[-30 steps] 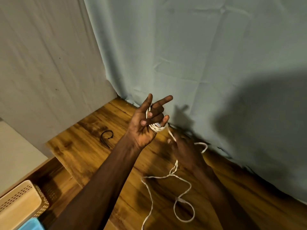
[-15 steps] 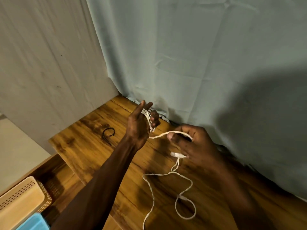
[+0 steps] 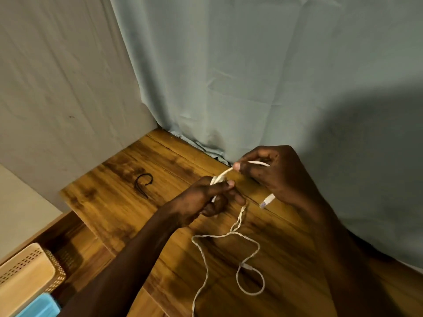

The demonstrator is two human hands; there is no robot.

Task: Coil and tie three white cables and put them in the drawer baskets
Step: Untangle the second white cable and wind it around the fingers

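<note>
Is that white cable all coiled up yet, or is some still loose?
Partly coiled. The left hand grips a few turns, but much of the cable lies loose on the table.

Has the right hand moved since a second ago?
Yes. The right hand rose from low over the wooden tabletop toward the curtain's hem, and now pinches the white cable beside the left hand.

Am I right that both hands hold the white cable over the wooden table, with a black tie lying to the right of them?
Not quite. In the head view the black tie lies to the left of the hands, not the right. The rest holds: the left hand and right hand both hold the white cable over the wooden table.
</note>
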